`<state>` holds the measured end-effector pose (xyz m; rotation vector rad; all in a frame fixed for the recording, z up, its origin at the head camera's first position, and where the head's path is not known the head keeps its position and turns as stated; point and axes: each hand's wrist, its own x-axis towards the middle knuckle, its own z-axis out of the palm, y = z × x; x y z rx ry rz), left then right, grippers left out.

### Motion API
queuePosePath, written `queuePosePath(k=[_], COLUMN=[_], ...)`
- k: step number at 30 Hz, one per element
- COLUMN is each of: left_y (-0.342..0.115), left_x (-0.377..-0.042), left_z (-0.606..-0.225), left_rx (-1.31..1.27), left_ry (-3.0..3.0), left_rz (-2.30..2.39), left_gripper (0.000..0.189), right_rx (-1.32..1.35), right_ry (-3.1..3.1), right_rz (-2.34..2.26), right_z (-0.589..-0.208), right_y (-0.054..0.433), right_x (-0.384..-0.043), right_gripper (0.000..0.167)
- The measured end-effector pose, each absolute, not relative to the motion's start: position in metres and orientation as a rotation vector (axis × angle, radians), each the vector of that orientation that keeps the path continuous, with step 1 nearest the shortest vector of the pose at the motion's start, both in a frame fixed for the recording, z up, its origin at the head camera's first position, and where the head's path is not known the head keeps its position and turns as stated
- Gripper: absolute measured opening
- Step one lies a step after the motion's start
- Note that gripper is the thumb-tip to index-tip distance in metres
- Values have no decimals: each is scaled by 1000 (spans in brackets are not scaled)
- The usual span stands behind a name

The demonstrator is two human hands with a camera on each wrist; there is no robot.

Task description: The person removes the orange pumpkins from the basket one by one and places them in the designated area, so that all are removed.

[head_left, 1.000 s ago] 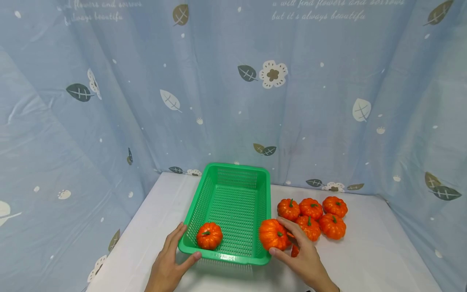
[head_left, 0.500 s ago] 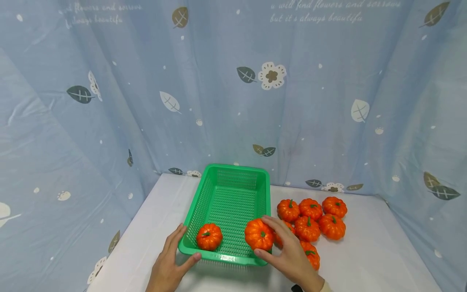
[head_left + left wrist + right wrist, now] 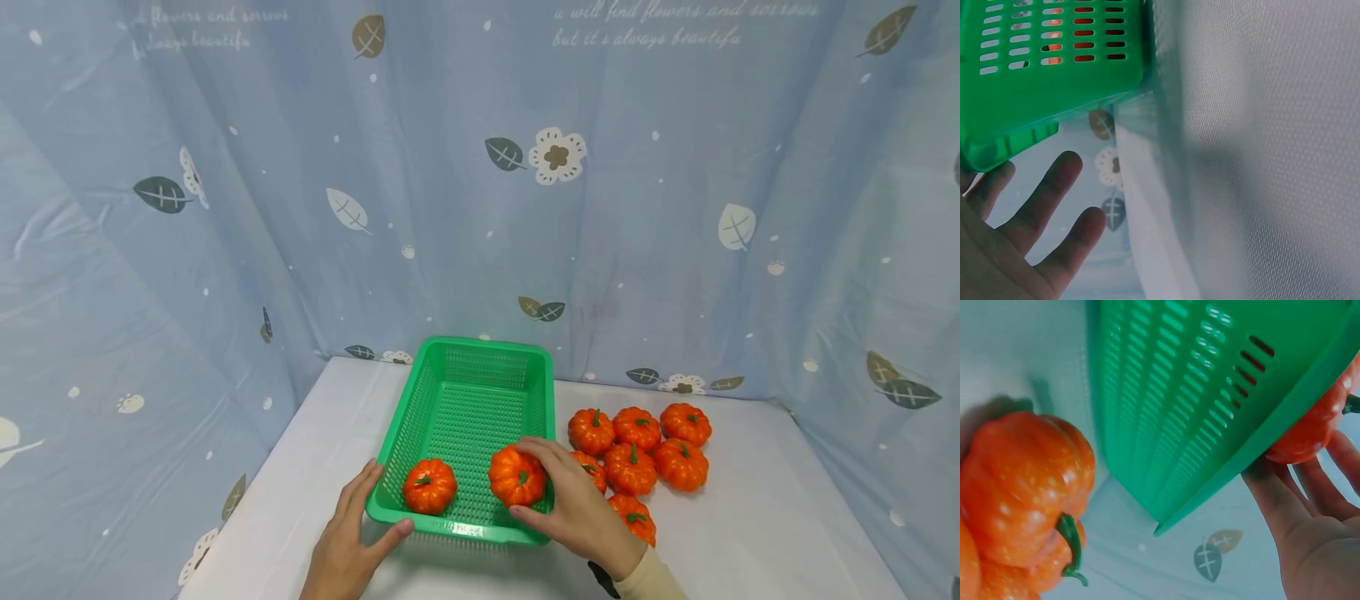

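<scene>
Your right hand [image 3: 570,504] has its grip partly closed, fingers and thumb around an orange pumpkin [image 3: 517,477] over the near right part of the green basket [image 3: 480,417]. Your left hand [image 3: 345,537], fingers spread, touches the basket at its near left corner. Just inside that corner sits a second pumpkin [image 3: 430,486]. Right of the basket, seven more pumpkins [image 3: 630,469] cluster on the white surface [image 3: 757,508].

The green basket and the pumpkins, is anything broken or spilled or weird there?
Nothing stands out. One pumpkin sits in the green basket, the right hand holds another pumpkin, and the other pumpkins lie bunched beside it. I see no cracks or spills.
</scene>
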<state>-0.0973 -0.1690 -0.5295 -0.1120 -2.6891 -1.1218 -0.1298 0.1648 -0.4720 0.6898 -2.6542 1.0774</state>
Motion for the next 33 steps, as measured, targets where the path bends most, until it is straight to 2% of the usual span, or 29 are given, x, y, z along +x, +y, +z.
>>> queuePosePath(k=[9, 25, 33], left_y=[-170, -170, -169], left_x=[-97, -98, -98], left_z=[-528, -530, -530], left_rx=[-95, -93, -93], left_ry=[-2703, -2706, -2702], left_rz=[-1120, -1116, -1113], left_gripper=[88, 89, 88], right_rx=[866, 1128, 1150], right_ry=[-2670, -2798, -2859], right_rz=[981, 616, 482], right_z=[-473, -478, -481], right_y=[157, 143, 140], right_x=[-148, -159, -165], right_gripper=[81, 69, 64])
